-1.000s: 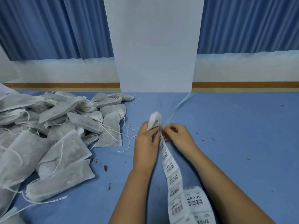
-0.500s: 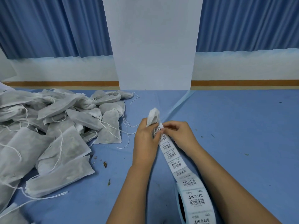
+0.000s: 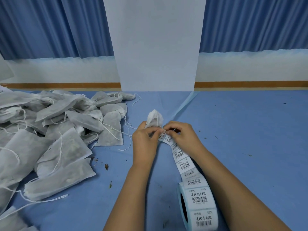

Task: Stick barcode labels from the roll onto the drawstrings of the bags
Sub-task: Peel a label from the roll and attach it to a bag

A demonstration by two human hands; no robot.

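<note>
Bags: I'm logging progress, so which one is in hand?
The bag gripped in the left hand, beside the right hand pinching the label strip. All others lie loose in the pile to the left.

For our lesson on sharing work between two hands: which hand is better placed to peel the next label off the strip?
Right, probably. The right hand pinches at the top end of the label strip, so it could peel from there, while the left hand is occupied gripping the bag.
</note>
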